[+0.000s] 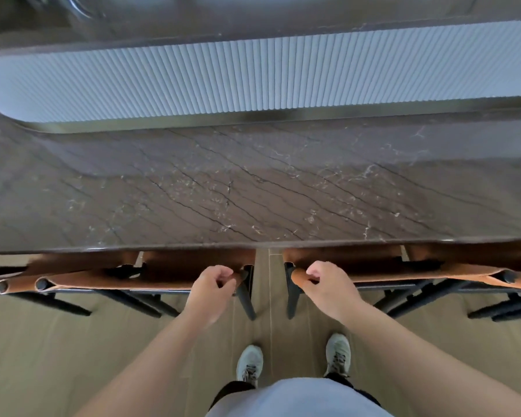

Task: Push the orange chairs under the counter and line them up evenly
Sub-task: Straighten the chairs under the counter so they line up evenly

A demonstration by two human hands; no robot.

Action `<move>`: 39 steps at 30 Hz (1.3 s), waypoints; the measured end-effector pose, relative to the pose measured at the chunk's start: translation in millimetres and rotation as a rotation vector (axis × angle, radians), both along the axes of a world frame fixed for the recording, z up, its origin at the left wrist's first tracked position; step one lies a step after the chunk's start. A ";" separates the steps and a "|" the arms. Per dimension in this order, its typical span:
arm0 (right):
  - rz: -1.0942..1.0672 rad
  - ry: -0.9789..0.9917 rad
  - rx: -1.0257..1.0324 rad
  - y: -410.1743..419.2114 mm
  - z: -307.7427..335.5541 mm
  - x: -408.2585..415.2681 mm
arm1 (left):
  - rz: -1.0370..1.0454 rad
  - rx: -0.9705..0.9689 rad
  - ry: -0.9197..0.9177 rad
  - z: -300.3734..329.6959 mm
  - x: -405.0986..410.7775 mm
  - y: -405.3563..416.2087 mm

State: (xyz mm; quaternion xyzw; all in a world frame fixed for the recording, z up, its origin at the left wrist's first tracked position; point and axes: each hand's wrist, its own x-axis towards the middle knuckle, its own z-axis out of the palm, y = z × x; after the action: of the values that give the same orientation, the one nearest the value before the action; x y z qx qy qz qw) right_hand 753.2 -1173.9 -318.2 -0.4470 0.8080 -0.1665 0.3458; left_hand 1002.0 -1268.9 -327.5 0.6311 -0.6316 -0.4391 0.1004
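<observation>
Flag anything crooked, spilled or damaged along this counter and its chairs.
Nothing stands out. The orange chairs sit tucked against the counter edge, backs roughly level. The left hand and right hand each grip a chair back. No spill shows.

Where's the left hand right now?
Head view, lower centre: the left hand grips the backrest corner of the orange chair left of the gap, just below the counter edge.

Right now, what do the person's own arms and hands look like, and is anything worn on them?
Both arms are bare from the frame's bottom edge to the wrist: no sleeves, gloves, watch or rings show on the left hand or the right hand. Lower down, a light grey top, dark shorts and pale grey laced sneakers are visible.
</observation>
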 end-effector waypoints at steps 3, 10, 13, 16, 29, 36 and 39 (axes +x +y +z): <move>0.300 0.261 -0.060 5.8 -6.5 -5.4 | -0.056 -0.101 -0.195 -6.5 -0.8 1.8; 0.689 0.559 -0.115 6.8 -23.9 -19.5 | -0.176 -0.192 -0.445 -17.5 6.4 9.6; 0.665 0.535 -0.105 1.0 -24.8 -18.7 | -0.360 -0.298 -0.535 -15.1 11.8 1.3; 0.679 0.562 -0.079 0.7 -27.8 -15.9 | -0.593 -0.387 -0.718 -13.3 15.6 -9.5; 0.696 0.587 -0.065 4.8 -29.6 -17.4 | -0.907 -0.390 -0.694 -3.4 21.0 -39.9; 0.684 0.569 -0.055 2.9 -29.6 -16.9 | -0.903 -0.386 -0.682 -4.6 8.0 -45.6; 0.683 0.560 -0.059 0.0 -28.7 -15.1 | -0.895 -0.379 -0.668 -5.4 8.5 -46.1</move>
State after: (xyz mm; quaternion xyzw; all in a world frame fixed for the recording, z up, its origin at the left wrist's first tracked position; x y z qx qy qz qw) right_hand 738.1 -1173.9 -346.9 -0.7259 0.6714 0.0620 0.1359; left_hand 1010.5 -1315.0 -332.9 0.3785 -0.9012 -0.0957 -0.1881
